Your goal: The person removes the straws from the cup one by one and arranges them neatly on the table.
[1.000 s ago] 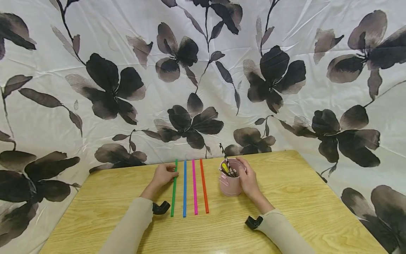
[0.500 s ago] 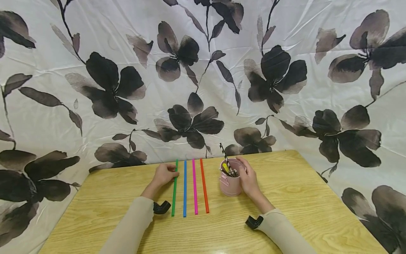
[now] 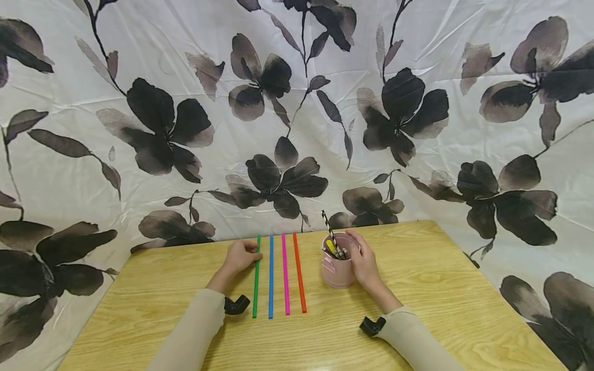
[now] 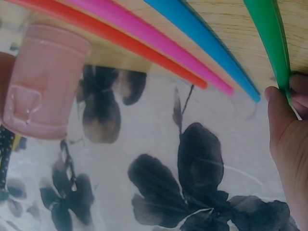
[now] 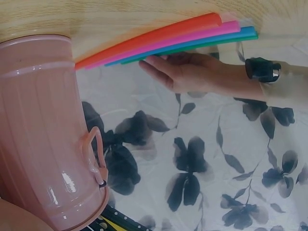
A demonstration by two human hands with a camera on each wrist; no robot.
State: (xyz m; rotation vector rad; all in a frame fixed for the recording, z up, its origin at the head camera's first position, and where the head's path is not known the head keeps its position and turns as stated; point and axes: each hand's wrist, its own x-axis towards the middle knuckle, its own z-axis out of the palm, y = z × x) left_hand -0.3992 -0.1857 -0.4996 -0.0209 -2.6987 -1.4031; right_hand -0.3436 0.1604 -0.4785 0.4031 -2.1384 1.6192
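Observation:
My left hand [image 3: 238,256] pinches the green straw [image 3: 256,293] near its far end between thumb and fingers; the left wrist view shows the thumb [image 4: 281,115] against it. To the right lie a blue straw [image 3: 271,278], a pink straw [image 3: 285,278] and a red straw [image 3: 299,275], side by side with gaps. My right hand [image 3: 364,263] grips the right side of a small pink bucket [image 3: 337,274], fingers curled over the rim. Inside the bucket stand a black-and-white patterned stick [image 3: 330,226], a yellow item [image 3: 330,245] and several thin white-ended pieces; their lower parts are hidden.
Everything stands on a light wooden table [image 3: 417,299], whose back edge meets a white cloth [image 3: 343,170] printed with dark flowers. Black wrist devices [image 3: 236,304] sit at both cuffs. A small handle [image 5: 94,154] sticks out from the bucket's side.
The near end of the green straw has shifted slightly to the right, toward the blue straw, while my left hand keeps its pinch. My right hand and the bucket have stayed put.

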